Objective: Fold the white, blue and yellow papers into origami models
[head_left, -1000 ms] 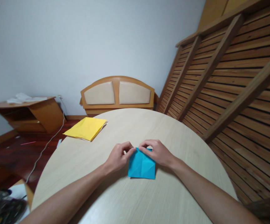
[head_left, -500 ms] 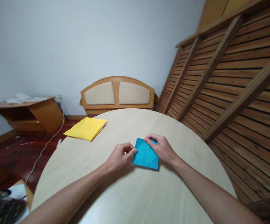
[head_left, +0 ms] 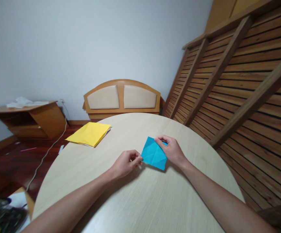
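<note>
Both hands gripped the creased blue paper (head_left: 153, 153) above the round table (head_left: 140, 200), left hand (head_left: 124, 163) pinching its near corner, right hand (head_left: 172, 150) clamping the far edge, seemingly to turn it.

Pale wall (head_left: 82, 42), perhaps a slatted bedframe (head_left: 240, 81) leaning.

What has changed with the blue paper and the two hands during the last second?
The blue paper turned from square-on to diamond-like and shifted away and rightward, carried by the right hand. The left hand stayed in place, pinching the paper's left corner. The yellow paper and table did not move.
</note>
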A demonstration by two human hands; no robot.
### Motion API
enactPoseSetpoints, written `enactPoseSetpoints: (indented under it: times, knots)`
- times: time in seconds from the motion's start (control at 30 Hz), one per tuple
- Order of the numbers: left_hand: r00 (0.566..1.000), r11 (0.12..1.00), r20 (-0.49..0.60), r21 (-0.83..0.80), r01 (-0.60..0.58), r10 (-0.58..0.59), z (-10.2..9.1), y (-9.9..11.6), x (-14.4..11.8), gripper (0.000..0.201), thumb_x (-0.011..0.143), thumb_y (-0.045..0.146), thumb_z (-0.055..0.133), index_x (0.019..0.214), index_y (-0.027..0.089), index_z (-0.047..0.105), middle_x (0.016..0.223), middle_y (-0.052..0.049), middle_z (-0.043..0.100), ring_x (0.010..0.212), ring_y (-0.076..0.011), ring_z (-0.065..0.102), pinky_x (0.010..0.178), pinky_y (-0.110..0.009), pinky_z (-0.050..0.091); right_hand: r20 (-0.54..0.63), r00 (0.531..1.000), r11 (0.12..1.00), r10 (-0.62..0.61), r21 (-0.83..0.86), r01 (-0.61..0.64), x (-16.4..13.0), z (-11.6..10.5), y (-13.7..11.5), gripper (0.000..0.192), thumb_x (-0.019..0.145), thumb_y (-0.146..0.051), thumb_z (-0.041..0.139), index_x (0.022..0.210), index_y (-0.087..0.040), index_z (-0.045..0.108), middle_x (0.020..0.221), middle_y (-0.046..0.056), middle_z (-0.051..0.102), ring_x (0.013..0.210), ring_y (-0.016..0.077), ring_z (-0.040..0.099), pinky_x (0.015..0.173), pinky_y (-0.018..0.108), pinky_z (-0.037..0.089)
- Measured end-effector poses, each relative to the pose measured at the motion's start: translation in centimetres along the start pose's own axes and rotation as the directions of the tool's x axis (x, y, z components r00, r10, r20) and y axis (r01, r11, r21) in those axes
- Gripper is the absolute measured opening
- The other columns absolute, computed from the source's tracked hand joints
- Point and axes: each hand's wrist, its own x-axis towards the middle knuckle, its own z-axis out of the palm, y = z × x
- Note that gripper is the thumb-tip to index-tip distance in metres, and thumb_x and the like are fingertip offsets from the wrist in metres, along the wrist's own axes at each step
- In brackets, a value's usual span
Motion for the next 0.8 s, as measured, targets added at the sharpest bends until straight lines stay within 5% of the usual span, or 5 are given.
enactPoseSetpoints:
  times: [0.27, 0.43, 0.6, 0.8]
  knots:
    - [0.99, 0.998, -0.141, -0.056, 0.004, -0.011, -0.3, -0.4, 0.5, 0.031, 0.089, 0.046, 0.058, 0.076, 0.017, 0.061, 0.071, -0.006, 0.068, 0.062, -0.0159, 0.061, 0.06, -0.029, 0.046, 0.025, 0.994, 0.973, -0.105, -0.202, 0.108, -0.4, -0.5, 0.4, 0.026, 0.092, -0.038, 0.058, 0.11, -0.021, 0.067, 0.099, 0.006, 0.072, 0.084, 0.0206, 0.066, 0.078, 0.034, 0.052]
    - [0.969, 0.998, -0.245, -0.055, 0.01, -0.023, -0.7, -0.6, 0.9, 0.032, 0.087, 0.046, 0.059, 0.074, 0.017, 0.059, 0.067, -0.005, 0.065, 0.065, -0.018, 0.063, 0.064, -0.03, 0.047, 0.125, 0.948, 0.873, -0.291, -0.371, 0.317, -1.0, 0.3, -0.5, 0.02, 0.091, -0.028, 0.06, 0.11, -0.023, 0.066, 0.119, 0.008, 0.066, 0.112, 0.0249, 0.058, 0.099, 0.044, 0.044]
    - [0.959, 0.996, -0.282, -0.088, -0.014, -0.012, -0.8, -0.8, 1.0, 0.029, 0.085, 0.043, 0.062, 0.075, 0.016, 0.061, 0.075, -0.007, 0.068, 0.071, -0.0177, 0.063, 0.07, -0.031, 0.05, 0.289, 0.908, 0.846, -0.302, -0.359, 0.395, -1.9, 1.5, -1.8, 0.031, 0.085, -0.037, 0.07, 0.113, -0.024, 0.064, 0.125, 0.009, 0.063, 0.117, 0.0263, 0.056, 0.1, 0.046, 0.043]
    - [0.973, 0.995, -0.228, -0.095, -0.039, 0.016, -0.6, -0.5, 0.8, 0.034, 0.086, 0.048, 0.061, 0.074, 0.016, 0.06, 0.082, -0.008, 0.068, 0.074, -0.0172, 0.061, 0.064, -0.029, 0.05, 0.323, 0.906, 0.875, -0.273, -0.308, 0.373, -2.4, 2.3, -2.2, 0.042, 0.083, -0.04, 0.071, 0.119, -0.023, 0.059, 0.124, 0.01, 0.063, 0.115, 0.0258, 0.058, 0.099, 0.043, 0.046]
